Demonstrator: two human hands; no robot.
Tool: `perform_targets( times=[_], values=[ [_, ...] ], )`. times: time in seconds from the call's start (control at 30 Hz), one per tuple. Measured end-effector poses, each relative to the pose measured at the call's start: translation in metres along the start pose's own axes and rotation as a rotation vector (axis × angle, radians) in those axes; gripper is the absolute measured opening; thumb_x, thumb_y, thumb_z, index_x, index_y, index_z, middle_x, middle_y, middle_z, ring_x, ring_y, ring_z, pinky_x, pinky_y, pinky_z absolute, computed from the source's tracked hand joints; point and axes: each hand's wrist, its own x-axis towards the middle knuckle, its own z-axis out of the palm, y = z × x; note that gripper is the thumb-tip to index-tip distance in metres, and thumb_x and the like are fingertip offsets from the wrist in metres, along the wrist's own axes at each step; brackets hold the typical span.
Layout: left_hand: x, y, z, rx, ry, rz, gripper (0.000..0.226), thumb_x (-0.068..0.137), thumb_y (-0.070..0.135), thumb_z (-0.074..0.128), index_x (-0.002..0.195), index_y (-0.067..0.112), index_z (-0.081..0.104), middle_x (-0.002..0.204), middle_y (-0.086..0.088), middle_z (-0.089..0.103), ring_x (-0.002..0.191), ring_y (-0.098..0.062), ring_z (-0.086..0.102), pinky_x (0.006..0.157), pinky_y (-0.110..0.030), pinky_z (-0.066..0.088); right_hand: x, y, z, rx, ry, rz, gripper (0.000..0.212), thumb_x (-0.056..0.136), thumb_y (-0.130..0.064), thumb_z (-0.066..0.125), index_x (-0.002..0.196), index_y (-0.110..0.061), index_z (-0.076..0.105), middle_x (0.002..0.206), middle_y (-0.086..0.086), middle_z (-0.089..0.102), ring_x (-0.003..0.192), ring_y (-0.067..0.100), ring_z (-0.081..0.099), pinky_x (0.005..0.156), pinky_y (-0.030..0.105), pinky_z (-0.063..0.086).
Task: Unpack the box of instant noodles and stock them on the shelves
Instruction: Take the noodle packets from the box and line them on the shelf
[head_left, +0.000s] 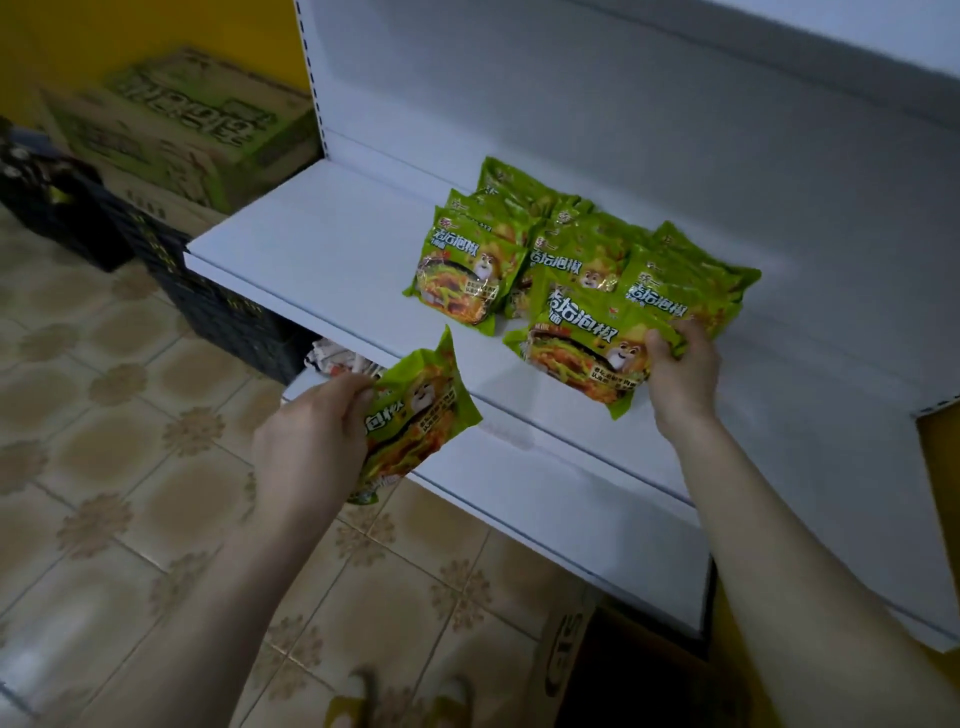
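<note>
1. Key relation: the left hand (311, 436) holds a green plastic noodle packet (423, 410) just off the near edge of the white metal shelf (322, 249). Bare shelf lies far and slightly right of it, betw. the left stack of green packets (465, 270) and the second green packet (582, 358), which the right hand (680, 369) holds.
2. The held packet's long axis runs roughly near-to-far and is tilted, w/ the far end raised twd the shelf lip. A short push far-ward should, I judge, land it on the board.
3. The left hand is nearer that gap. The right hand is over the shelf, further right.
4. Left hand: thumb and curled fingers pinch the packet's left edge, not spread.
5. Right hand: fingers curl round the right end of the second green packet, thumb on its printed face. That packet sits on the shelf close to the near edge, against the right stack of green packets (675, 280). Pressing or lifting: can't tell.
6. Supply: a brown cardboard box (563, 660) stands open at near right. Its inside is dark, so contents can't be seen.
7. Far left: a green-printed cardboard carton (182, 124), w/ a black plastic crate (223, 306) near it by the shelf's left end.
8. Judgement: partway thru, as the shelf's left half is unstocked.
</note>
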Motion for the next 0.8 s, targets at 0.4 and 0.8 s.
perform_targets(
  times=[0.4,0.8],
  values=[
    [0.03,-0.002,0.039,-0.022,-0.024,-0.081,0.028,0.087,0.019,0.045,0.095,0.007,0.069,0.081,-0.012,0.071,0.067,-0.031,0.064,0.054,-0.032,0.049,0.082,0.036,0.074,-0.018,-0.08,0.13,0.029,0.097,-0.012,0.043,0.124,-0.002,0.048,0.13,0.015,0.051,0.104,0.021,0.049,0.081,0.026,0.039],
    [0.042,-0.019,0.056,0.021,-0.102,-0.148,0.016,0.09,0.01,0.055,0.095,0.009,0.07,0.081,-0.01,0.072,0.063,-0.031,0.064,0.051,-0.022,0.036,0.113,0.042,0.105,0.15,-0.066,0.249,0.05,0.086,-0.019,0.063,0.128,-0.004,0.041,0.129,0.013,0.053,0.114,0.025,0.054,0.087,0.03,0.048]
  ],
)
